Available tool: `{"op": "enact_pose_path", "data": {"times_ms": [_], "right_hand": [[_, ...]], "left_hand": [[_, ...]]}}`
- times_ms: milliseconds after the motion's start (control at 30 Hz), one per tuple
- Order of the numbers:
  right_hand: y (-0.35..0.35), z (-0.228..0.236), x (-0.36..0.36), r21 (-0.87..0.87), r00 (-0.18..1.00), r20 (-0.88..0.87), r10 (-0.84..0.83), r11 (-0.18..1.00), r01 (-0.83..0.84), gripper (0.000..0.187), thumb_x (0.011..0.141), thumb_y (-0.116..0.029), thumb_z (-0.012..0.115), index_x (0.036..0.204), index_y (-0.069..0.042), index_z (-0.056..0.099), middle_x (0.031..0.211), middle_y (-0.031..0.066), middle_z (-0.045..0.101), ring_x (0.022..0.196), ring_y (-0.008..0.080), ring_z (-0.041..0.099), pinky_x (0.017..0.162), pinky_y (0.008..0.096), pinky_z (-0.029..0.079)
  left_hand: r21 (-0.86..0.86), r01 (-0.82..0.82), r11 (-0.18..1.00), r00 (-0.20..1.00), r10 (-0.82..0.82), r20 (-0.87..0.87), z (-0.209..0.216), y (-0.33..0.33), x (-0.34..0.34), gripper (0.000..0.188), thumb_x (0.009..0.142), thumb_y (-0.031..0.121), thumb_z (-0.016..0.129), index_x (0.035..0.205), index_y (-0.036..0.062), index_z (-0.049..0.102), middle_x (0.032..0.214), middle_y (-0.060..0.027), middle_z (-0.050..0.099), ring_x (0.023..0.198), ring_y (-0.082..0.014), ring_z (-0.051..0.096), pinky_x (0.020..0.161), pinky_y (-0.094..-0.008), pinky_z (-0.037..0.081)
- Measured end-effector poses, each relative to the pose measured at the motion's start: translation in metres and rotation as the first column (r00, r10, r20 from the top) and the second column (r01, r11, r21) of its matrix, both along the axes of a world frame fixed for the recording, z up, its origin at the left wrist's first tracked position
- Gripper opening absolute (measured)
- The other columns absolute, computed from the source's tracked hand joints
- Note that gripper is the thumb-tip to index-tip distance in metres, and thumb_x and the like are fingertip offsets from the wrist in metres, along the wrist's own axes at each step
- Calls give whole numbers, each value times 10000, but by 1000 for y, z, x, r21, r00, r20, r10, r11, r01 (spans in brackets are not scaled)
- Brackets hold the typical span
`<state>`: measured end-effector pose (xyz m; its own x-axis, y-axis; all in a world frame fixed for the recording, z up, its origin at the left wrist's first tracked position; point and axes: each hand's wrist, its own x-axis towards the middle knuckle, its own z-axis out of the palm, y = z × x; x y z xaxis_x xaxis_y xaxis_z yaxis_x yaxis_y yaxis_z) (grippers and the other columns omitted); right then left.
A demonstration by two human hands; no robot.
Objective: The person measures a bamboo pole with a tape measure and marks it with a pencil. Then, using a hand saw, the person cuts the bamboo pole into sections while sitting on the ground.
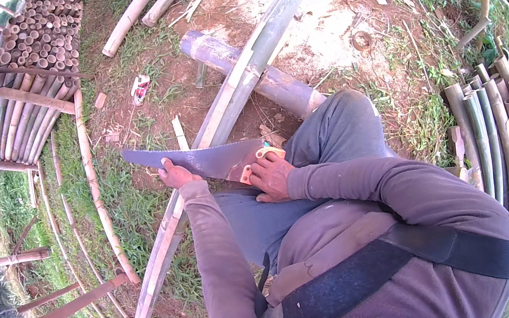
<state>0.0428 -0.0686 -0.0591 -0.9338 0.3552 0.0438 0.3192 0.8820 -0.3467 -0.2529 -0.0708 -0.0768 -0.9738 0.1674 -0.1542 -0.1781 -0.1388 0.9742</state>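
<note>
Handsaw is the one tool seen, held across the lap: its orange and pale handle is gripped by the right hand, and the left hand is closed on the lower edge of the grey blade, near mid-length. One split bamboo length is laid under the blade, running from the lower left to the top edge, where it is cut off. One thicker purple-grey pole is crossed beneath it, its near end hidden by a raised knee in grey trousers. About eight upright bamboo pieces are stood at the right, though the count is blurred by the rim. Many cut tubes are stacked in one pile at the far left, too many to be counted.
</note>
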Motion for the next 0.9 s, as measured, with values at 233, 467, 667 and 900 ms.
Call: {"op": "enact_pose_path", "data": {"times_ms": [233,467,667,900], "right_hand": [[9,-24,6,35,979,-66,-195,980,198,465,816,-375,774,1159,-91,637,1153,112,631,1176,299,584,1045,496,402],[10,-35,8,1,977,-157,-144,989,146,304,832,-264,668,1072,-78,674,1079,125,699,1117,302,647,1070,508,399],[39,27,37,-389,852,-396,-343,903,182,334,834,-259,718,1077,-42,644,1059,207,680,1072,396,654,991,503,474],[157,101,129,-514,693,-447,-566,797,319,419,960,-308,690,1230,4,617,990,239,685,918,421,684,814,496,531]], "left_hand": [[-58,-22,998,996,26,85,7,-2,0,552,978,289,666,1370,-78,540,1266,-203,636,1056,-291,650,941,-458,531],[-28,31,999,999,-32,-18,-10,-5,-8,534,984,324,658,1326,-79,578,1267,-208,641,1059,-296,656,943,-447,528],[-62,293,954,939,-299,-167,-5,-5,14,527,1018,372,677,1328,-53,630,1213,-152,683,1084,-271,650,971,-414,512],[-658,290,695,459,-704,-542,-7,5,39,305,912,179,799,1189,53,776,1185,-131,749,1137,-272,686,1025,-400,516]]}}
